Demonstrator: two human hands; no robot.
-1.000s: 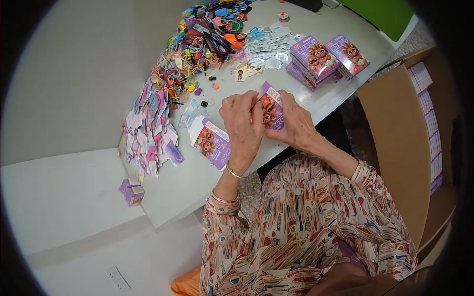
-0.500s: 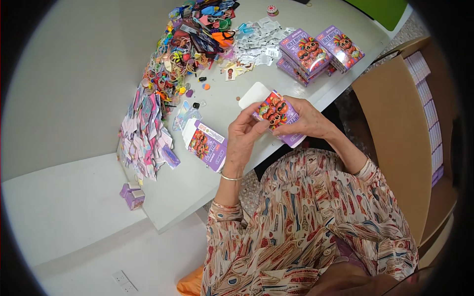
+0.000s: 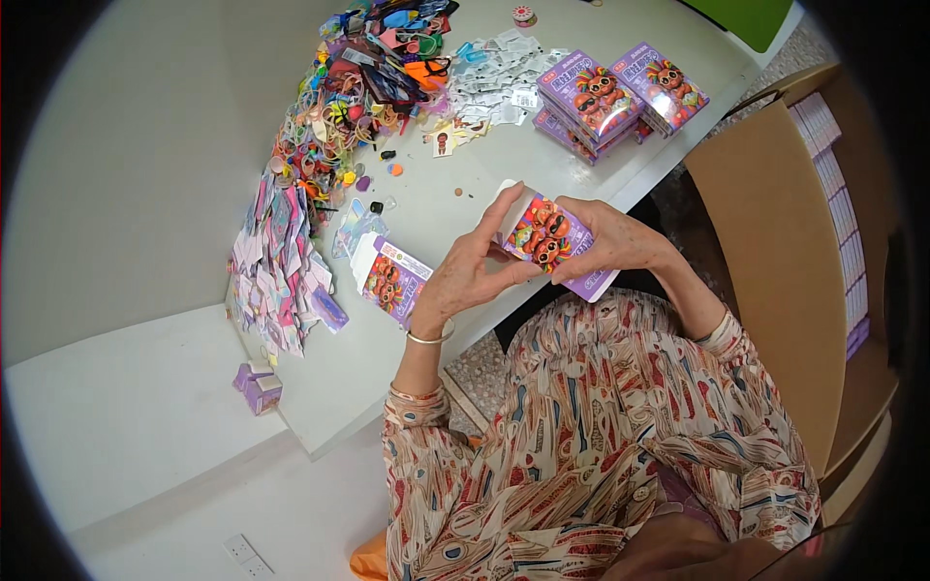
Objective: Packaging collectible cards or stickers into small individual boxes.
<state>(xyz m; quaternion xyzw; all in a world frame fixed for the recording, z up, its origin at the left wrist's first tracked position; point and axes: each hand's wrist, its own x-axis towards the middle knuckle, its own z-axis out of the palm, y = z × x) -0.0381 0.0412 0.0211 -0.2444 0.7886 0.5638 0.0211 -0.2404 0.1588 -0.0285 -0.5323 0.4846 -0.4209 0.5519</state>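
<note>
Over the table's near edge I hold a small purple cardboard box [image 3: 550,235] with a colourful cartoon print. My right hand [image 3: 620,239] grips its right side, thumb on the printed front. At the box's upper left end is my left hand [image 3: 473,273]; its index finger lies along the white end flap and its thumb reaches the lower edge of the box. Those fingers partly cover the flap, and whatever is inside the box is hidden. Just left of my left hand, a second purple box [image 3: 392,283] lies on the table, its white flap open.
Piles of colourful small trinkets [image 3: 339,116], folded printed papers [image 3: 281,261] and white sachets [image 3: 494,82] line the far and left side. Stacked purple boxes [image 3: 593,97] stand at the back right. A large open carton [image 3: 775,261] holding packed boxes is at the right.
My left index finger has moved up against the end flap, which stuck out before and now stands closer to the box. The box has shifted slightly down and right.
</note>
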